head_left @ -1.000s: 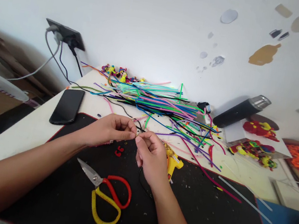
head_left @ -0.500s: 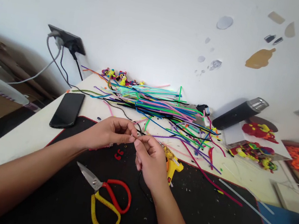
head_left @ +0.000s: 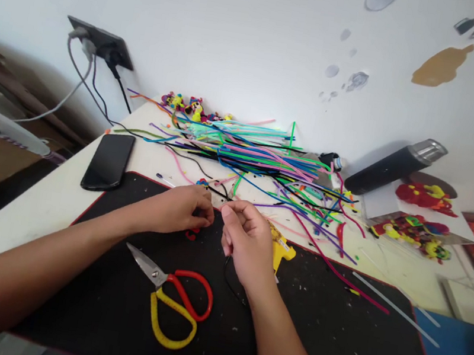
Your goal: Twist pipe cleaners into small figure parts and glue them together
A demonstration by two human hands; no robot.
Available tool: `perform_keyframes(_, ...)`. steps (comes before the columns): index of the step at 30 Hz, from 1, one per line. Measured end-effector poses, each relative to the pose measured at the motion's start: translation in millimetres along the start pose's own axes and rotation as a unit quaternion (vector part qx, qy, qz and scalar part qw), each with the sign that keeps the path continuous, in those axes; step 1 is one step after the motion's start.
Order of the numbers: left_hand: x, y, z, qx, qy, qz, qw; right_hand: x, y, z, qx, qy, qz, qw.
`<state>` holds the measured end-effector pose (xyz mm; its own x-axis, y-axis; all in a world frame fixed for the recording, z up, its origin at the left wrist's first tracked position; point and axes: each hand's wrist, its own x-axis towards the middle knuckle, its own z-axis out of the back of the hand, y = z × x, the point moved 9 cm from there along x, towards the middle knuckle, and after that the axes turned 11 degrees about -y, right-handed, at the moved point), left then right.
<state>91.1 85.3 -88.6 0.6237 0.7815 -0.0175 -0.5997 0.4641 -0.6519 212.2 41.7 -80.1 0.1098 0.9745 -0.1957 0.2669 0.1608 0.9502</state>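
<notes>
My left hand [head_left: 184, 210] is over the black mat with its fingers curled down and closed, right above small curled red pieces [head_left: 192, 234]. Whatever its fingertips hold, if anything, is hidden. A short gap away, my right hand [head_left: 247, 239] pinches thumb against forefinger; anything between them is too small to name. Behind that hand lies a yellow glue gun [head_left: 283, 252], partly covered, and its thin black cord runs below the palm. Scissors [head_left: 159, 291] with one red and one yellow handle rest on the mat in front of both hands, blades slightly apart.
Colourful pipe cleaners [head_left: 262, 157] are heaped along the wall. A phone [head_left: 108, 162] lies at the left, and a black flask [head_left: 394, 166] leans at the right near small fuzzy figures [head_left: 412, 235]. Clear glue sticks [head_left: 396, 309] lie across the right edge of the mat [head_left: 329, 336].
My fingertips were together and have come apart. The left hand has turned down toward the red pieces, while the right hand keeps its pinch. The view has shifted slightly.
</notes>
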Motion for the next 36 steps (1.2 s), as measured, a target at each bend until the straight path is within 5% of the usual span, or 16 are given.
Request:
perform_keyframes(14, 3, -7, -11.8, 0.14, -0.031, -0.091, 0.985, -2, -3, -2, -0.014, 0.014, 0.003, 1.0)
perform_keyframes(36, 0, 2, 10.7, 0.137, 0.001, -0.044, 0.99, -3, 2, -2, -0.028, 0.01, 0.011, 0.999)
